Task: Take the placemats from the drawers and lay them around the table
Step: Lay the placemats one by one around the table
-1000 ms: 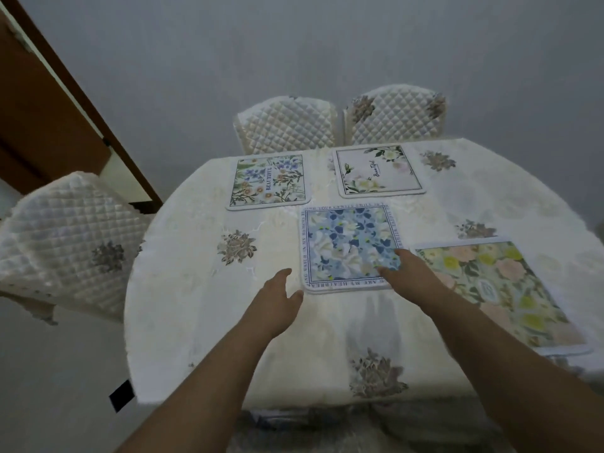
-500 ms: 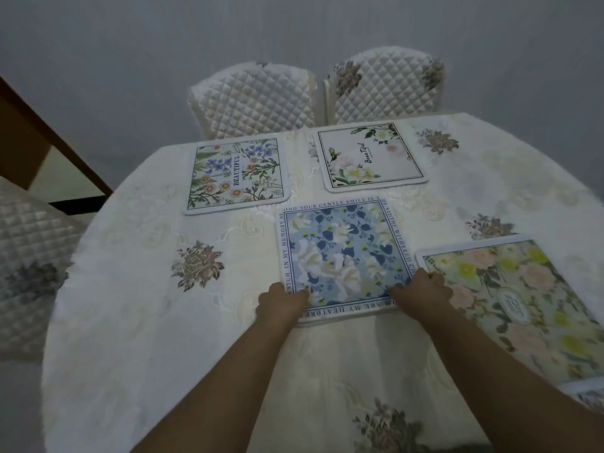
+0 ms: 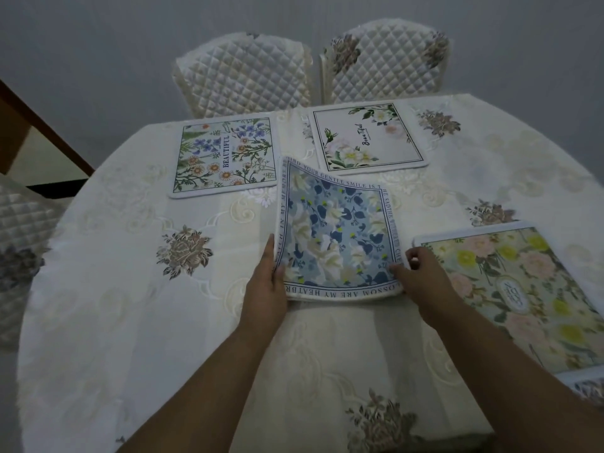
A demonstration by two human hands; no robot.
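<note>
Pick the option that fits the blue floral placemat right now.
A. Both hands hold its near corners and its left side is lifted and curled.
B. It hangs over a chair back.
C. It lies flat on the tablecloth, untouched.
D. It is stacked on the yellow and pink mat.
A: the left hand and right hand grip the blue floral placemat at its near corners, and its left edge curls up off the tablecloth.

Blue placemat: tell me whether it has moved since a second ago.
Yes. The blue placemat lay flat on the tablecloth; now both hands hold its near corners, and its far-left corner has lifted up, overlapping the edge of the "BEAUTIFUL" placemat.
</note>
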